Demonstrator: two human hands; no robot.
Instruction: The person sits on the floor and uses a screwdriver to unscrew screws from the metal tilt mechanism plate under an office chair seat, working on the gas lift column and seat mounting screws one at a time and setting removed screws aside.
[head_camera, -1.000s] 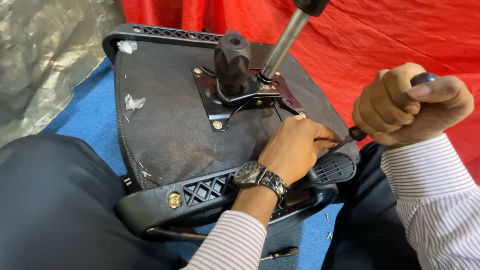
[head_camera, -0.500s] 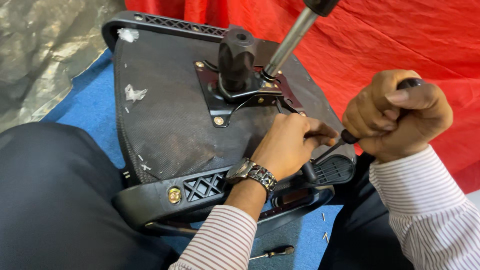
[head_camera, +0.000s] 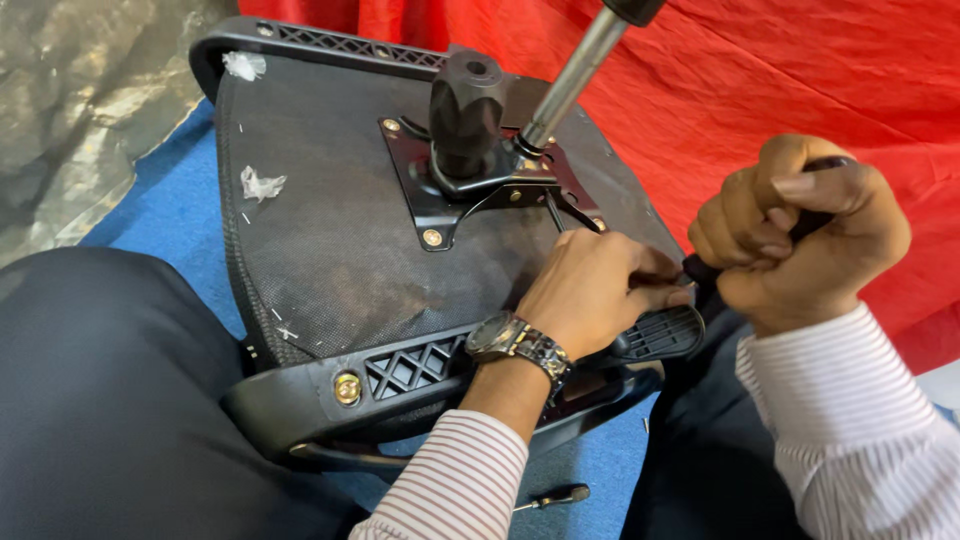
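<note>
The upturned black office-chair seat (head_camera: 330, 240), its underside covered in dusty woven fabric inside a hard moulded plastic rim with lattice cut-outs, lies tilted across the person's dark-trousered lap, over a blue floor covering (head_camera: 165, 215). Bits of white fluff cling to the fabric. Near the middle sits the black steel mounting plate (head_camera: 420, 190) held by brass-coloured bolts, carrying a knurled black plastic knob (head_camera: 465, 110) and a smooth chrome gas-lift column (head_camera: 570, 80) that slants up and away.

The left hand (head_camera: 590, 290), wearing a metal-link wristwatch (head_camera: 520, 345), rests on the seat's right edge with its fingers curled narrow around the tool's tip, steadying it. The right hand (head_camera: 800, 235) is closed in a full fist around the black handle of a screwdriver (head_camera: 700, 268), just beside the left.

To do this well, I judge the shaft should stay square to the fastener, with firm axial pressure and the seat braced against the thigh so it cannot rock. A second small screwdriver (head_camera: 550, 497) lies on the floor below.
</note>
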